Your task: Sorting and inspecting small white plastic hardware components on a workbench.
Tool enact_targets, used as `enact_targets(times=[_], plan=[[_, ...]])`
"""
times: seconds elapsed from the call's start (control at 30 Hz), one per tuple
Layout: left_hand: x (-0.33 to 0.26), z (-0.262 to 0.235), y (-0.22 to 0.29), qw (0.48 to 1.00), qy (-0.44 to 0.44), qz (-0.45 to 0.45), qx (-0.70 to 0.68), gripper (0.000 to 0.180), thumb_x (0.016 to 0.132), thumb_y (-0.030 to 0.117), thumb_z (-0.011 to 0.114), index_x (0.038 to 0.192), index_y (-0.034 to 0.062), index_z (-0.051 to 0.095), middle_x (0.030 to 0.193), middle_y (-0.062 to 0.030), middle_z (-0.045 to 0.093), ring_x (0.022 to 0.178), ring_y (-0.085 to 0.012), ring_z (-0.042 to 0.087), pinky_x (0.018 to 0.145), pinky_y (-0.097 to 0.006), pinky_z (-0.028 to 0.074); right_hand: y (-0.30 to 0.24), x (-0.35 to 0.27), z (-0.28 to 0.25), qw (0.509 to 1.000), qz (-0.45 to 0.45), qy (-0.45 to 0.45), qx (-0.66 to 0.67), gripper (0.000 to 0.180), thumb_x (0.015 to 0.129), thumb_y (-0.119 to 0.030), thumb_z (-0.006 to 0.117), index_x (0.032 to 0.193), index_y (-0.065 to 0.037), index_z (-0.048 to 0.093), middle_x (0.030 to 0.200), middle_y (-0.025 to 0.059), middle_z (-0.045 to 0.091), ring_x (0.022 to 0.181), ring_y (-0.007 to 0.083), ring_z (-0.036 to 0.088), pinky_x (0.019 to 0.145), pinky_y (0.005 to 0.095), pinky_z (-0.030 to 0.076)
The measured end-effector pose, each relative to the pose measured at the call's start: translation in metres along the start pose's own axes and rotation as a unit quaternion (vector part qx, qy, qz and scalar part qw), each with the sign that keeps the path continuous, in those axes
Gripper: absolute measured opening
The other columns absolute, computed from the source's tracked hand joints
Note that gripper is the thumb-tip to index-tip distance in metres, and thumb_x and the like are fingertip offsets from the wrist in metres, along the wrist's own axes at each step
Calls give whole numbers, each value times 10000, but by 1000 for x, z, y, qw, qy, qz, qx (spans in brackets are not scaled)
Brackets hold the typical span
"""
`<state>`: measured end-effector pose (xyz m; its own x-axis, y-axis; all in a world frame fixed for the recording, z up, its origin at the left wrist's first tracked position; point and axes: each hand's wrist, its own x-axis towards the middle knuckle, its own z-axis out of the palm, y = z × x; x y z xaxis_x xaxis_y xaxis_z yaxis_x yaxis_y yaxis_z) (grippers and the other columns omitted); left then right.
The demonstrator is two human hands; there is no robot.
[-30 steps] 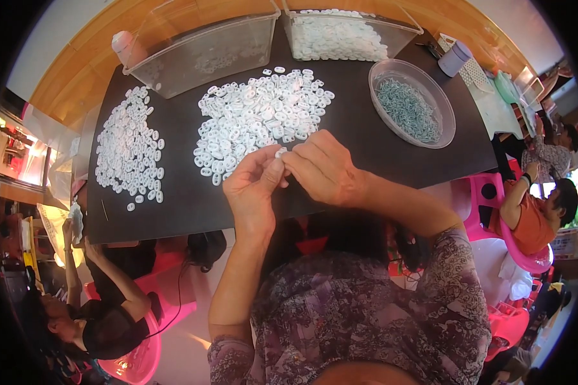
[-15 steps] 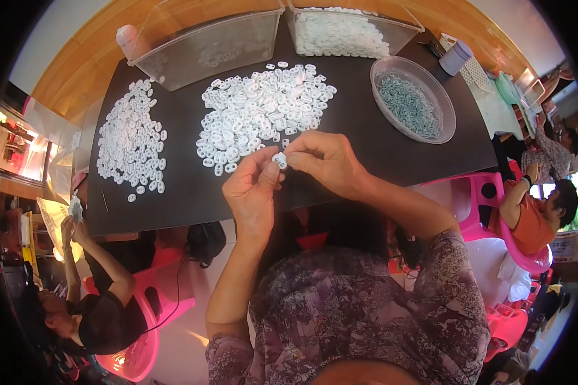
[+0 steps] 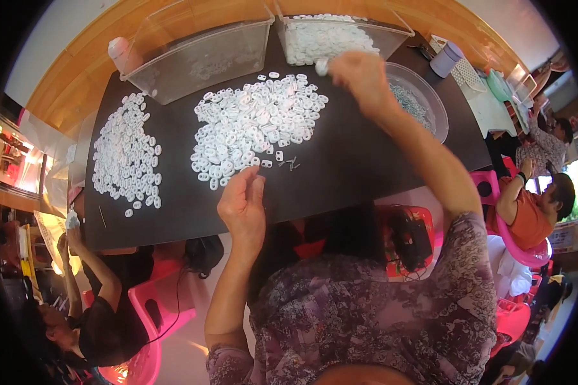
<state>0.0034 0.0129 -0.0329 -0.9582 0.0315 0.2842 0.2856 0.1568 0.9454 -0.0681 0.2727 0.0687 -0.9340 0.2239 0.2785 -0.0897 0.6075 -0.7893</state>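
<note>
My right hand is raised at the back right, smeared by motion. At its fingertips is a small white plastic piece, in front of the right-hand clear bin. My left hand is at the near edge of the middle pile of white oval two-holed plastic pieces. Its fingers are curled in toward the thumb, close to one white piece; whether anything is between them is hidden. Just right of that hand lie a few small metal screws and loose white pieces.
A second white pile lies at the left. Behind stand a clear bin and a bin full of white pieces. A round tub of screws is at the right. Co-workers sit at both sides.
My hands have parted. The right one has swung far and right with a white piece, toward the back bin. My left hand has dropped slightly nearer me. Loose screws now show on the table.
</note>
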Motion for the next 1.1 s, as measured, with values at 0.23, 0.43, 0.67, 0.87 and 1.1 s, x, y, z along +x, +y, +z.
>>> enact_targets(times=[0.23, 0.43, 0.67, 0.87, 1.1], plan=[[13, 10, 7, 984, -15, 109, 138, 173, 750, -35, 638, 908, 35, 645, 754, -102, 599, 682, -229, 586, 620, -307, 463, 22, 141, -57, 953, -83, 220, -190, 199, 716, -186, 585, 643, -7, 632, 677, 232, 603, 645, 402, 600, 576, 485, 464], [18, 11, 9, 982, -36, 104, 155, 212, 702, -64, 654, 881, 51, 641, 718, -88, 570, 650, -232, 565, 587, -311, 449, 60, 199, -57, 870, -105, 319, -361, 224, 729, -205, 590, 679, 7, 642, 719, 259, 606, 679, 389, 621, 602, 489, 476], [20, 16, 3, 969, -40, 134, 205, 211, 695, -33, 674, 873, 74, 640, 710, -84, 547, 663, -259, 558, 579, -336, 448, 95, 210, -66, 849, -170, 256, -430, 127, 706, -133, 585, 721, -12, 619, 748, 223, 615, 726, 392, 608, 629, 498, 458], [19, 26, 6, 932, -52, 213, 288, 195, 692, -12, 690, 860, 79, 652, 670, -74, 518, 622, -251, 540, 538, -345, 427, 45, 123, -26, 862, -330, 274, -270, 68, 722, -67, 546, 750, -45, 603, 766, 180, 602, 766, 356, 585, 666, 452, 457], [13, 22, 5, 935, -62, 208, 279, 186, 686, 20, 679, 850, 96, 638, 722, -65, 531, 705, -259, 550, 578, -370, 447, 23, -59, 33, 931, -345, -104, -56, 119, 696, -60, 687, 803, -46, 636, 757, 101, 588, 741, 279, 568, 664, 362, 464]])
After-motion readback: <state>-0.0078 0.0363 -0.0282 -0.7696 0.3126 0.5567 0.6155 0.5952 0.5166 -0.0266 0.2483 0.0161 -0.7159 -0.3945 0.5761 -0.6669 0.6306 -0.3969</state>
